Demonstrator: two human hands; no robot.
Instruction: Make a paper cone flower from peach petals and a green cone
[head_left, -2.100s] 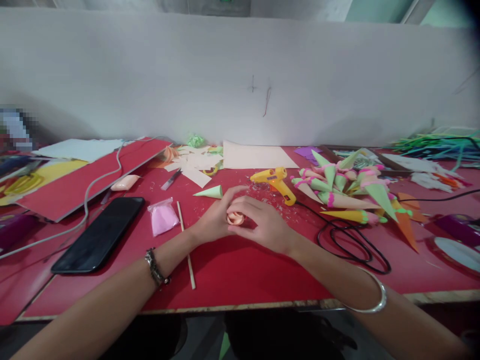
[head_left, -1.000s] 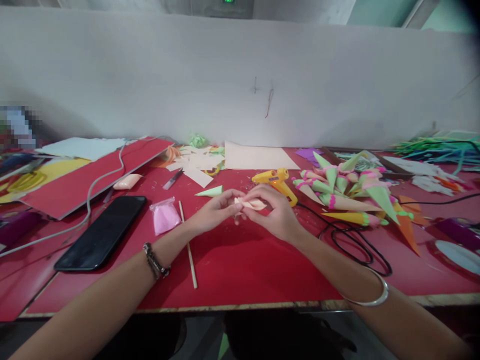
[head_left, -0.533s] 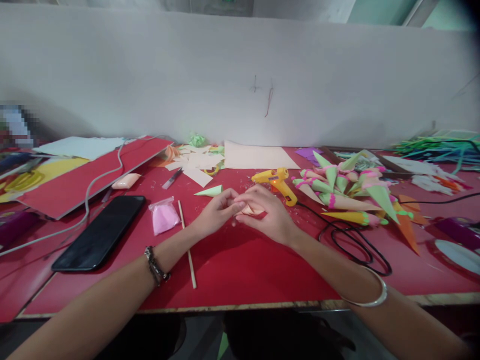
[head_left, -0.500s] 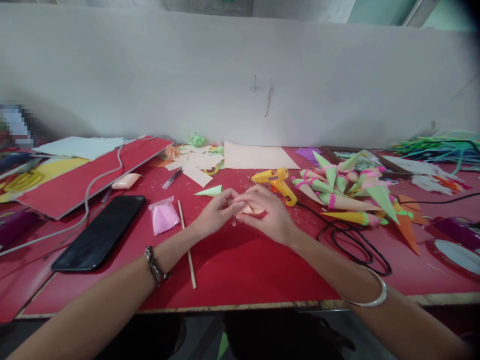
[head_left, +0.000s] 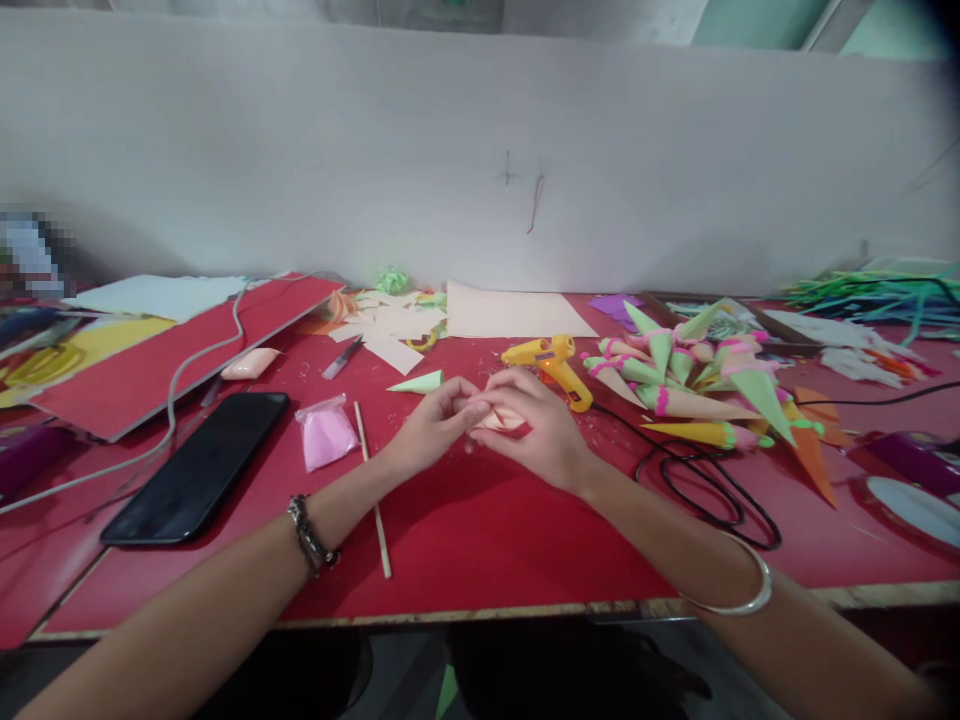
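Between my two hands is a small peach paper piece point(head_left: 504, 420), curled and mostly covered by the fingers. My left hand point(head_left: 444, 418) pinches its left side with thumb and fingertips. From the right, my right hand point(head_left: 536, 425) curves round it, fingers over the top and thumb below. Just behind my left hand a pale green paper cone point(head_left: 417, 382) lies on its side. A yellow glue gun point(head_left: 553, 362) rests beyond my right hand.
Decorated paper cones point(head_left: 686, 375) are heaped at right, near a black cord point(head_left: 705, 490). To the left lie a phone point(head_left: 199, 465), a bag of pink clay point(head_left: 328, 432) and a thin stick point(head_left: 375, 500). Peach paper scraps point(head_left: 390, 325) and a peach sheet point(head_left: 510, 310) lie at the back.
Both hands stay together at nearly the same spot. Slightly more of the peach paper shows between the fingers now.
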